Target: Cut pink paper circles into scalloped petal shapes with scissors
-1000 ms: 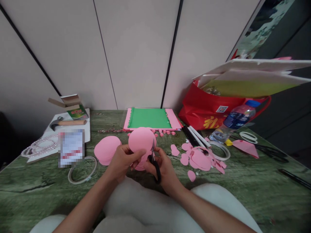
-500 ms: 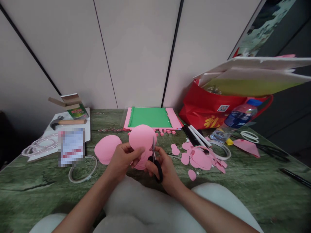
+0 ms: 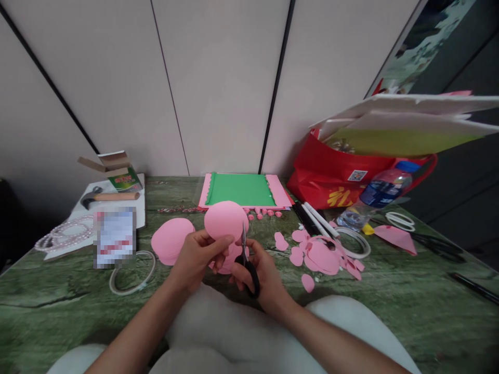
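My left hand [image 3: 202, 254] pinches a round pink paper piece [image 3: 225, 219] between thumb and fingers at the middle of the view. My right hand [image 3: 260, 272] is closed on black-handled scissors [image 3: 252, 278], whose blades point up at the right edge of the round piece. Another pink paper piece [image 3: 226, 259] shows below it, partly hidden by my hands. To the left lies a stack of pink rounds [image 3: 173, 240]. Pink paper scraps [image 3: 322, 254] lie to the right.
Behind my hands is a green sheet [image 3: 240, 189] on pink paper. A red bag [image 3: 319, 176], bottle [image 3: 385, 188], pens [image 3: 316, 220] and tape roll [image 3: 353, 243] stand or lie right. Left are a hammer [image 3: 116, 196], box [image 3: 125, 179], beads [image 3: 70, 232] and another ring [image 3: 114, 283].
The round piece in my left hand has shifted slightly left. The scissors and my right hand have moved a little left and down, with the blades tilted slightly differently.
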A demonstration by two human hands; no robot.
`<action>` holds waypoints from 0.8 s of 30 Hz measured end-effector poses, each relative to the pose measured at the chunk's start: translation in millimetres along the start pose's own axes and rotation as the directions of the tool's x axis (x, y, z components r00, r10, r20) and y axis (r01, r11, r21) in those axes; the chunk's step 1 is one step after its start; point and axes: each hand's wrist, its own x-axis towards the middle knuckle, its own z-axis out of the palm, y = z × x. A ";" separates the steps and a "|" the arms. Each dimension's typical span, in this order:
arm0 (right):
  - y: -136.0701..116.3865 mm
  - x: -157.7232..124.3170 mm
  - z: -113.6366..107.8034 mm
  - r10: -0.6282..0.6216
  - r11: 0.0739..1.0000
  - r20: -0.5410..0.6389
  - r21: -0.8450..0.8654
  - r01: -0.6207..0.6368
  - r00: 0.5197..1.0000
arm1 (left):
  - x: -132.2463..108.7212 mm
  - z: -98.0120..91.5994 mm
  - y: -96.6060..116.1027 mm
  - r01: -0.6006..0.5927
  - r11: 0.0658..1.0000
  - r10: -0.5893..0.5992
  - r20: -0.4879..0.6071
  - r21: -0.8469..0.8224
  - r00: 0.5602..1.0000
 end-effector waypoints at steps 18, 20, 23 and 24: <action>-4.6 3.2 -0.4 -0.029 0.985 -0.029 0.170 0.034 0.999 | -1.2 1.3 1.7 0.095 0.989 -0.093 -0.022 0.110 0.995; -5.0 3.2 -0.5 -0.019 0.986 -0.033 0.166 0.024 0.999 | -1.2 1.2 1.8 0.100 0.989 -0.098 -0.022 0.112 0.995; -5.4 2.9 -0.7 -0.004 0.988 -0.044 0.154 0.011 0.999 | -0.7 1.0 1.8 0.100 0.988 -0.098 -0.022 0.119 0.995; -5.5 2.8 -0.8 -0.004 0.989 -0.044 0.150 0.011 0.999 | -0.5 1.1 1.9 0.101 0.988 -0.098 -0.026 0.118 0.995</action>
